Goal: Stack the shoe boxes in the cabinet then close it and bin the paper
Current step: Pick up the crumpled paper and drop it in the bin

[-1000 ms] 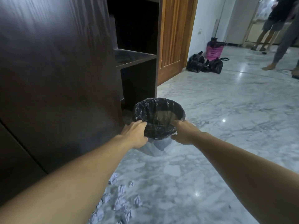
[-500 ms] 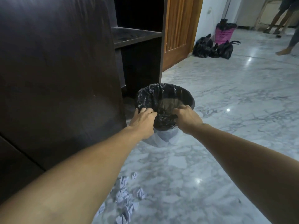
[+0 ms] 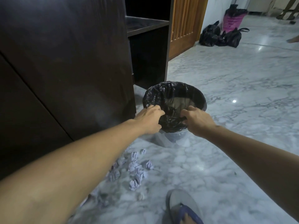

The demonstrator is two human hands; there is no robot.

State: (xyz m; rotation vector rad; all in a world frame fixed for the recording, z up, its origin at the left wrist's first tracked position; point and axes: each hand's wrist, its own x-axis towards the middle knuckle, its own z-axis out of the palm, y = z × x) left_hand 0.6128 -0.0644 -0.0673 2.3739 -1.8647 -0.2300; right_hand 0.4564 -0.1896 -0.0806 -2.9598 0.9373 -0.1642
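Observation:
A round bin (image 3: 199, 96) lined with a black plastic bag stands on the marble floor beside the dark wooden cabinet (image 3: 68, 65). My left hand (image 3: 149, 119) grips the near left rim of the bin's bag. My right hand (image 3: 196, 122) grips the near right rim, fingers curled over the edge. Several crumpled white paper balls (image 3: 135, 170) lie on the floor between me and the bin, under my left forearm. The cabinet's door looks shut; no shoe boxes show.
An open dark shelf unit (image 3: 145, 26) stands behind the bin, with a wooden door (image 3: 186, 25) beyond it. Black bags (image 3: 216, 36) and a pink basket (image 3: 233, 21) sit by the far wall. My sandalled foot (image 3: 184, 209) is at the bottom edge. A person's feet show at far right.
Both hands went from touching the outside of the bin to gripping its near rim. The bin has come nearer to me and the paper balls, and the view has tilted down.

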